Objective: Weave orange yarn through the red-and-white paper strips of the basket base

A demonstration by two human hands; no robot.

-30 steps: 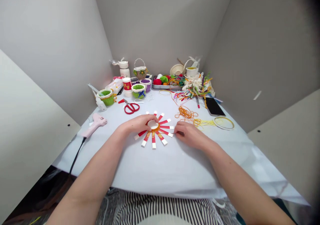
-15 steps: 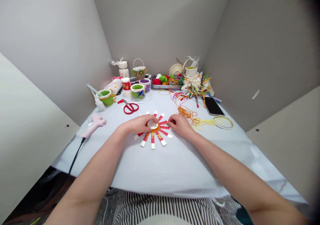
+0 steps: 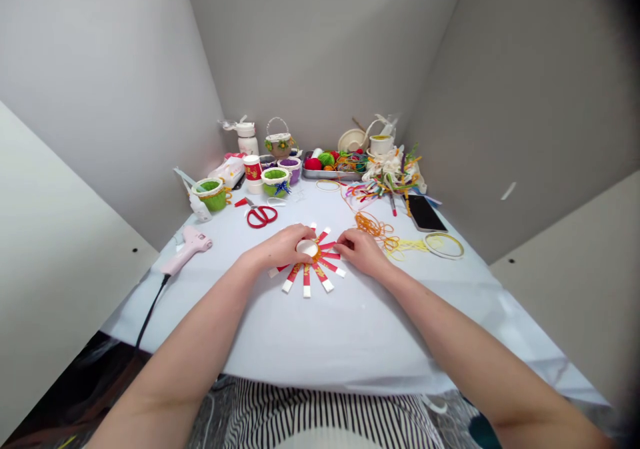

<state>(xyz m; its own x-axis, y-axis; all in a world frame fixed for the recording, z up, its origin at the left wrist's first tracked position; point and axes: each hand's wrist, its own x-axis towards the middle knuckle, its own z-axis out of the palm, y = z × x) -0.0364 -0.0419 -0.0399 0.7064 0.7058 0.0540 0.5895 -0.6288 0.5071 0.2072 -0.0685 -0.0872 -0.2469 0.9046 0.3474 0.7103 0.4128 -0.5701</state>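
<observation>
Risk: the red-and-white paper strips (image 3: 307, 284) could slide out of their even spread if the left hand (image 3: 283, 248) lifts off the white disc (image 3: 308, 248), or if the right hand (image 3: 361, 252) tugs too hard. The disc sits at the sunburst's centre under the curled left fingers, pressed down, not clearly gripped; right hand bunched on the strips to its right, pinching or just touching, can't tell
</observation>
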